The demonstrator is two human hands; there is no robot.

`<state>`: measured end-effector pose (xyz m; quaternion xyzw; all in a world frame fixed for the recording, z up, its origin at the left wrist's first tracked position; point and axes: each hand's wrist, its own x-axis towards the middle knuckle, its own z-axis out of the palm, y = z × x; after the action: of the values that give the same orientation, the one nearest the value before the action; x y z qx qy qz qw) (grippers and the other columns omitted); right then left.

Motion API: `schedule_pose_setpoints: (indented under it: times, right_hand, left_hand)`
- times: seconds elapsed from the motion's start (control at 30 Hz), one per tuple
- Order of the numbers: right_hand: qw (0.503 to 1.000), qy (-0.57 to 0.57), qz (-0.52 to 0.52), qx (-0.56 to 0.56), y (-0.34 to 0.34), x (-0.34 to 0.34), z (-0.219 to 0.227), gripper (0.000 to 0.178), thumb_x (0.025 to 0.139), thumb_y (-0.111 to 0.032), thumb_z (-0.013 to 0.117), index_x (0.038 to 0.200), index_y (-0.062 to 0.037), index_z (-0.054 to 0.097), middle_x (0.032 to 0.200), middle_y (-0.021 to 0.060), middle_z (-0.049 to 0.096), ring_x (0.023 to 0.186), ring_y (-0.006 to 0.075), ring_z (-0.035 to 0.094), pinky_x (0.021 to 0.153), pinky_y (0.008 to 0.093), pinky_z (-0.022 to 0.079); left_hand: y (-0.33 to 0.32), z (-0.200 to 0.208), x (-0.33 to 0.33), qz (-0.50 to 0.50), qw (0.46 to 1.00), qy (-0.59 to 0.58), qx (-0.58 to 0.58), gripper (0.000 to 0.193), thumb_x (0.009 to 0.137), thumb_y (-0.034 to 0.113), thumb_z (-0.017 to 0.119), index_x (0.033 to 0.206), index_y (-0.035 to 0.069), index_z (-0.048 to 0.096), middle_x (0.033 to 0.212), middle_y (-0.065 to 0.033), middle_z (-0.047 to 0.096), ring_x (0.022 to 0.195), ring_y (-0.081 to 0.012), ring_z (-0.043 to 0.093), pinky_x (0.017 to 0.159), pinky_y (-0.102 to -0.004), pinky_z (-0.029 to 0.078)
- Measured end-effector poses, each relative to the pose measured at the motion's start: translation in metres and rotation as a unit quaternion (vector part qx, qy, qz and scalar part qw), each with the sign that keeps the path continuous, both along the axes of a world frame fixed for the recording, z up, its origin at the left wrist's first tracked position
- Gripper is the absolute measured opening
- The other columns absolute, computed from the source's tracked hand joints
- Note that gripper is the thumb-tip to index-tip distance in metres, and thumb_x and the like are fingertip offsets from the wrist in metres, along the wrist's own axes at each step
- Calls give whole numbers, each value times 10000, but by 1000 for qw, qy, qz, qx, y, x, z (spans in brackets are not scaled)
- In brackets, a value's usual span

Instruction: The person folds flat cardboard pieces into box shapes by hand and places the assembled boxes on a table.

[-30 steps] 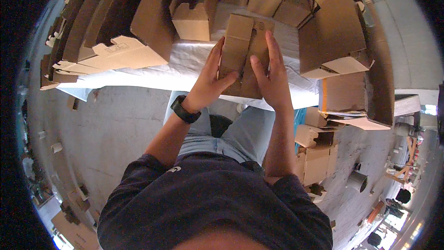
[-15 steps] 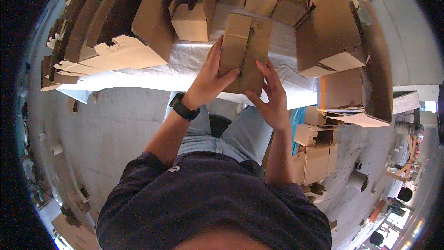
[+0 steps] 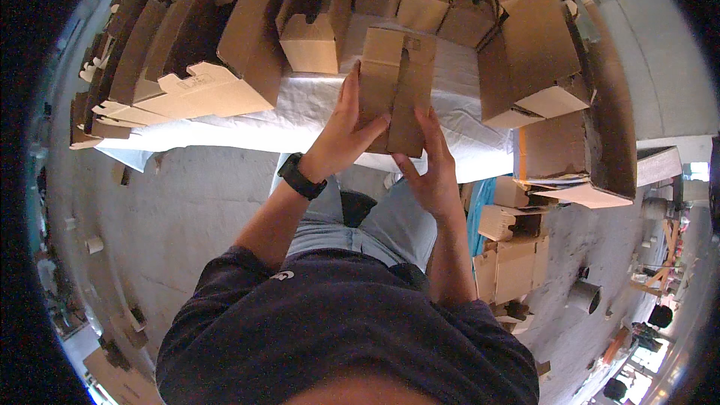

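Between my hands is a small brown cardboard box (image 3: 381, 60), tilted over the white-covered table. Two long flaps meet along a dark seam down its top, and a narrow gap shows at the far end. My left hand (image 3: 346, 126) grips the left side, fingers along the edge and thumb pressed on the top near the seam. At the near right corner, my right hand (image 3: 433, 169) curls round the box, its fingers on the right edge and its thumb at the near edge. The box's underside is hidden.
Several tall open cardboard boxes (image 3: 313, 52) line the back of the white cloth (image 3: 300, 116). A row of cardboard holders (image 3: 210, 90) stands at the left, larger boxes (image 3: 551, 97) at the right. More cartons (image 3: 517, 266) sit below the table's right end, beside the grey floor (image 3: 202, 187).
My right hand has slid slightly nearer along the box's right side, its fingers drawn closer together. The box sits slightly lower in view. My left hand keeps its hold.
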<state>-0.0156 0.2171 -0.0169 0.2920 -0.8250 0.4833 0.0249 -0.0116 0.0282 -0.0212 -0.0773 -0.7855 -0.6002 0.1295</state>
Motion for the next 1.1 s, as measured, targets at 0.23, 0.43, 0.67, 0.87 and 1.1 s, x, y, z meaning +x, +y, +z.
schedule_pose_setpoints:
  times: [0.23,0.43,0.67,0.87,1.1]
  right_hand:
    - [1000,-13,14,-9,-7,3,4,828,771,-11,703,1465,-95,259,1511,198,245,1390,326,273,1101,401,303]
    - [995,-44,35,-86,-6,1,-8,860,762,27,695,1467,-31,206,1510,167,255,1395,300,264,1121,412,267]
    - [992,-42,23,-113,-6,0,-12,859,768,43,689,1468,-32,196,1509,147,257,1380,288,293,1112,417,288]
    - [984,-85,10,-155,-6,2,-12,820,775,47,688,1456,-27,238,1474,148,321,1362,283,330,1080,427,341]
    - [983,-108,-4,-149,-6,3,-9,777,776,45,695,1435,-13,286,1431,156,387,1337,284,371,1063,419,372]
  left_hand:
    - [-3,5,1,-6,997,-31,64,793,917,171,583,1452,-68,48,1484,-234,204,1393,-281,206,1123,-357,212]
    - [-4,1,3,4,995,-49,87,811,923,241,589,1453,-72,61,1496,-242,189,1401,-284,197,1127,-348,198]
    - [-9,-6,9,7,990,-74,117,834,929,320,581,1469,-39,56,1520,-236,157,1423,-285,154,1128,-371,187]
    - [-14,-4,18,-55,984,-93,141,914,875,192,646,1495,37,-8,1553,-160,106,1436,-258,107,1135,-370,162]
    - [-16,-1,18,-92,985,-77,127,992,814,51,655,1494,53,-67,1569,-136,7,1437,-214,54,1143,-343,123]
